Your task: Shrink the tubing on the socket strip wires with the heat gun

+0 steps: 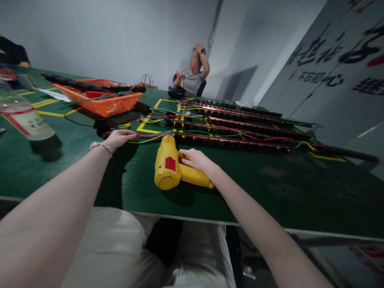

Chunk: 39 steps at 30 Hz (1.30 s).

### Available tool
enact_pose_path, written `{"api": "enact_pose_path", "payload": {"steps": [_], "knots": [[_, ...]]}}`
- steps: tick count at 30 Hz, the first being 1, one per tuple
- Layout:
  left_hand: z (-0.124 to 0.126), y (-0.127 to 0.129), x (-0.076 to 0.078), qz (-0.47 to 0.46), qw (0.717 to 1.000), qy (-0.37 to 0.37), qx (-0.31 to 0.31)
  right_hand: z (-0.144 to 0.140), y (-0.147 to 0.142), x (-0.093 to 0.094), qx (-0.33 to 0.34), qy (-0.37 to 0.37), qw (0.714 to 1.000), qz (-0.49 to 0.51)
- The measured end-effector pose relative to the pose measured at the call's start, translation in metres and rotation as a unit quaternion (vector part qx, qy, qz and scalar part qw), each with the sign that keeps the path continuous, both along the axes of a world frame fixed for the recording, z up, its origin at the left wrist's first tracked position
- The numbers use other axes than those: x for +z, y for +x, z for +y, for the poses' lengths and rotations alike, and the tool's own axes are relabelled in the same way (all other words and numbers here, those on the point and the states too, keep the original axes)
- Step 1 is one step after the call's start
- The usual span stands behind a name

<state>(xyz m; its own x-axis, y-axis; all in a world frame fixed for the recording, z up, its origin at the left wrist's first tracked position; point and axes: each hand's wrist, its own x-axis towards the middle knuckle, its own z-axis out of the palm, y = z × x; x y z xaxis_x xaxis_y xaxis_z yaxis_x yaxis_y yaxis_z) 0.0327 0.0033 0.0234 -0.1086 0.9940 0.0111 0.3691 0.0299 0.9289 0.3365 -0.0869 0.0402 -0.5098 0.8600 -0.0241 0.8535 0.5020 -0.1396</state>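
On the green table [75,152], a yellow heat gun [169,168] lies with its nose pointing away. The right hand [195,159] wraps its fingers around the handle. The left hand [120,138], fingers together, rests on coloured wires [150,138] just to the left.

The right hand [195,159] covers part of the yellow heat gun [168,168] handle, the bottle [24,118] is cut off at the left edge, and the far person's face is blurred.

yellow heat gun [168,168] with red label, orange basket [105,102], green table [270,188], perhaps dark brown strips [240,142]
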Motion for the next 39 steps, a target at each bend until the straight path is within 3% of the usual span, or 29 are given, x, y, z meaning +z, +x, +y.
{"api": "enact_pose_path", "payload": {"steps": [6, 12, 20, 34, 39], "knots": [[-0.004, 0.001, 0.007, 0.01, 0.999, -0.033, -0.005, -0.009, -0.003, 0.005, -0.008, 0.04, 0.998, -0.04], [0.004, -0.005, 0.0, 0.019, 0.999, -0.035, -0.027, -0.011, -0.009, 0.007, -0.003, 0.061, 0.997, -0.05], [0.009, -0.004, -0.002, -0.034, 0.999, -0.006, -0.004, -0.003, -0.019, -0.001, 0.014, 0.066, 0.997, -0.033], [0.002, -0.001, -0.001, -0.16, 0.985, -0.059, -0.026, 0.0, -0.086, 0.004, 0.066, 0.057, 0.995, -0.054], [0.003, -0.003, -0.005, -0.104, 0.993, -0.061, -0.01, 0.002, -0.096, 0.001, 0.078, 0.06, 0.994, -0.042]]}}
